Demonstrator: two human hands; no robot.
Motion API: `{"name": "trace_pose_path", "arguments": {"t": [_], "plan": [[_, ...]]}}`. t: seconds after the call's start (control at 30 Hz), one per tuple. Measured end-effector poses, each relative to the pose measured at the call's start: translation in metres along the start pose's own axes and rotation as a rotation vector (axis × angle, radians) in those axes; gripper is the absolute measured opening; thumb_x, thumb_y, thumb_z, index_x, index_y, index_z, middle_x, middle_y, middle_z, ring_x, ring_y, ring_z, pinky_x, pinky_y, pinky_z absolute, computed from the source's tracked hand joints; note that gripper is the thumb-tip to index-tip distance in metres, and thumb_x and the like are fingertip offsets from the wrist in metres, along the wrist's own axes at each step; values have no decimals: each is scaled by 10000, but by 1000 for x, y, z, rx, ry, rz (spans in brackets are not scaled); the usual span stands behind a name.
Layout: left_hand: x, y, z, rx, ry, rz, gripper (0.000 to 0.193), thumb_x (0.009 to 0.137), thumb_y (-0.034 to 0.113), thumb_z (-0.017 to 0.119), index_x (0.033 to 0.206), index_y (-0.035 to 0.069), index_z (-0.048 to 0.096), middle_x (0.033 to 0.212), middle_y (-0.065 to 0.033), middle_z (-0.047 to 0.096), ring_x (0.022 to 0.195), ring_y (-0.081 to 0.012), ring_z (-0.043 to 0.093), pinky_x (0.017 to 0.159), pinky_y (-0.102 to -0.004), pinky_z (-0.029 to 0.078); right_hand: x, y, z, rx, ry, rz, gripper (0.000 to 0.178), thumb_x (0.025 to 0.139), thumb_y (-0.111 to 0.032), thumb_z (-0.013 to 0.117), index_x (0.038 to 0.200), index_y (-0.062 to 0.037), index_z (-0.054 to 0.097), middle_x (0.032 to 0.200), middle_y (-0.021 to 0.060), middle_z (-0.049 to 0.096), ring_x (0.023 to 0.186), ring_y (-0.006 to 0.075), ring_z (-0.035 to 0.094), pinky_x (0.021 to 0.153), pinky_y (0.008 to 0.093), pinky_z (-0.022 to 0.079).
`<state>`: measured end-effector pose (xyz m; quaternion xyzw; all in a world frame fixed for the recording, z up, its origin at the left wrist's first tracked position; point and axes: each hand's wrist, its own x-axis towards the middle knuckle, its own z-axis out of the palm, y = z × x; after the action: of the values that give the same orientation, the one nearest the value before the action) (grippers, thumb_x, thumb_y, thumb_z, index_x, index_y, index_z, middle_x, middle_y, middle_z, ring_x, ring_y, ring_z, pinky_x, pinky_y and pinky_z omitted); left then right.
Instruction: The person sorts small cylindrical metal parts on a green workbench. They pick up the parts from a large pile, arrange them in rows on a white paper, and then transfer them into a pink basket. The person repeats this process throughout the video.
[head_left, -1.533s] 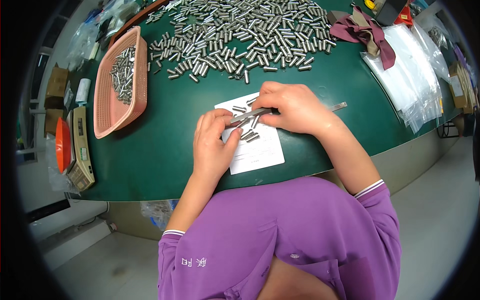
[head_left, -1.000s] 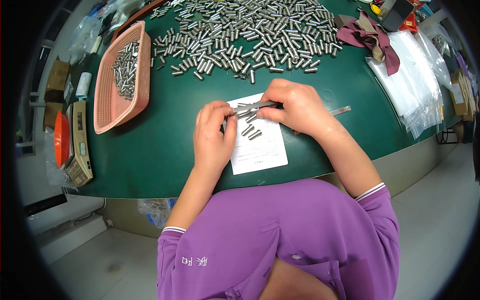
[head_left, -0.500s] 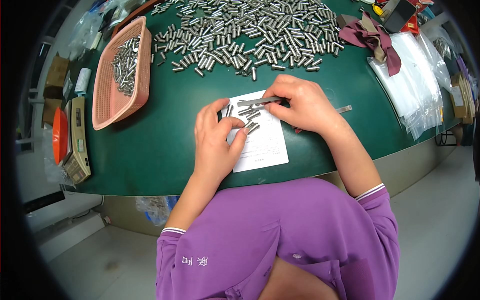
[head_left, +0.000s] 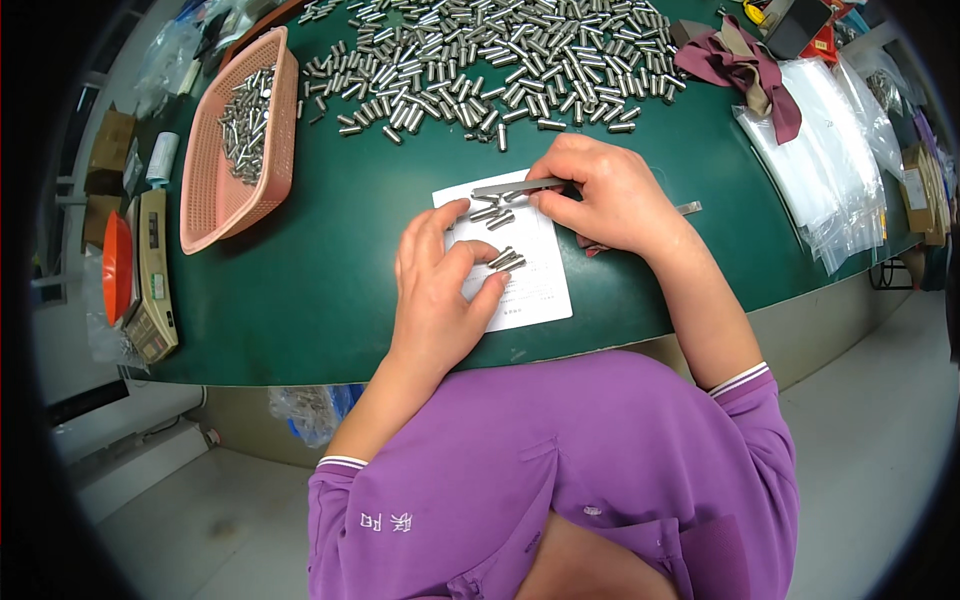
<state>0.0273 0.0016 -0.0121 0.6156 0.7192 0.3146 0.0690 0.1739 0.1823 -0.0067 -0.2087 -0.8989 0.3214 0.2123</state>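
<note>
My right hand (head_left: 600, 190) grips a flat grey metal strip (head_left: 512, 187) between thumb and fingers, its free end reaching left over a white printed sheet (head_left: 535, 300). Under and just below that end lie several short shiny metal pins (head_left: 492, 214). My left hand (head_left: 435, 285) rests at the sheet's left side, with a small cluster of similar pins (head_left: 508, 260) between the tips of its thumb and forefinger. The other left fingers stretch toward the sheet's upper left. What lies beneath my right palm is partly hidden.
A big heap of metal pins (head_left: 500, 60) covers the green table's (head_left: 330, 300) far side. Left stand a pink basket (head_left: 215, 190) partly filled with pins and a scale (head_left: 152, 270). Plastic bags (head_left: 815, 170) and a maroon cloth (head_left: 735, 65) lie right.
The small cluster under my left hand has shifted away from the other pins, toward me. My right hand and the strip have moved slightly farther off.
</note>
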Motion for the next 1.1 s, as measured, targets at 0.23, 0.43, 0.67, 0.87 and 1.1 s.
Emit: {"name": "trace_pose_path", "arguments": {"t": [0.23,0.43,0.67,0.87,1.1], "plan": [[-4,4,1,-10,-7,2,272,664,48,807,895,65,665,1346,-154,521,1251,-379,459,1039,-472,380,0,-1,-2,-33,-7,9,147,803,-195,694,899,-86,718,867,57,639,760,259,639,678,380,511],[-5,8,-1,-37,-25,-11,276,659,47,813,889,63,662,1346,-165,518,1257,-381,457,1040,-469,379,0,-2,-3,-32,-33,56,151,807,-205,676,901,-92,713,885,57,647,798,268,655,704,397,521],[-9,5,1,-11,-30,23,405,682,131,837,1010,55,613,1397,-195,454,1311,-396,404,1054,-504,334,3,4,-1,-108,226,143,131,821,-172,675,939,-125,708,894,49,649,819,258,668,728,389,530],[-2,-5,6,21,4,-55,839,667,192,862,1342,-5,403,1401,-213,429,1325,-402,377,1081,-510,308,4,17,-5,-275,329,156,113,811,-147,684,919,-129,711,896,44,643,888,264,643,758,396,519],[1,0,8,-85,3,-100,854,679,70,822,1409,-12,385,1252,-154,578,1223,-334,480,1064,-439,370,4,11,3,-172,176,-208,105,758,-123,704,861,-140,709,901,23,627,917,254,592,817,398,475]]}}
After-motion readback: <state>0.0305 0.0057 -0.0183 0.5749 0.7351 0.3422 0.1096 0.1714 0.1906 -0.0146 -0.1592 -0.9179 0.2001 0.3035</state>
